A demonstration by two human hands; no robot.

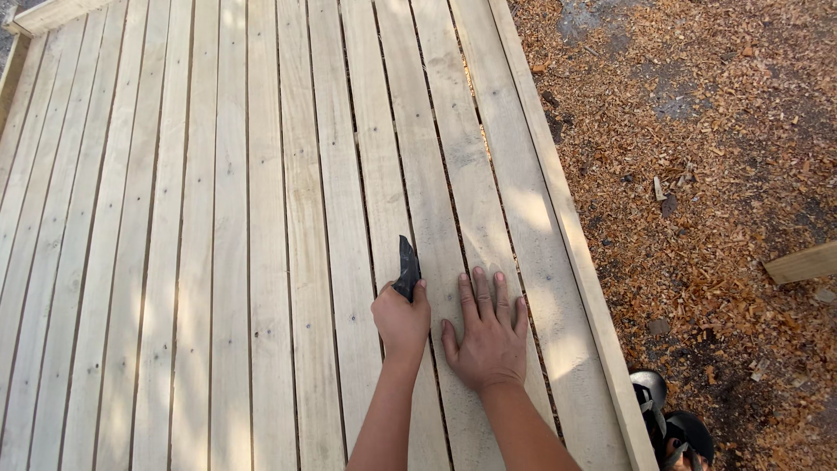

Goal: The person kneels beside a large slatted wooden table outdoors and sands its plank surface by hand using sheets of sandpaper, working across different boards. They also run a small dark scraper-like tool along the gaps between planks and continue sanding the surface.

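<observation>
A large panel of pale wooden slats [218, 218] fills most of the head view. My left hand [401, 321] is closed around a dark folded sheet of sandpaper [407, 264], whose pointed end sticks up past my thumb over a slat. My right hand [488, 331] lies flat, palm down and fingers spread, on the slats just to the right of my left hand, near the panel's right edge rail [567, 218].
Wood shavings [715, 131] cover the ground to the right of the panel. A short wooden offcut [800, 262] lies at the far right. A foot in a dark sandal [667, 427] stands by the panel's lower right corner.
</observation>
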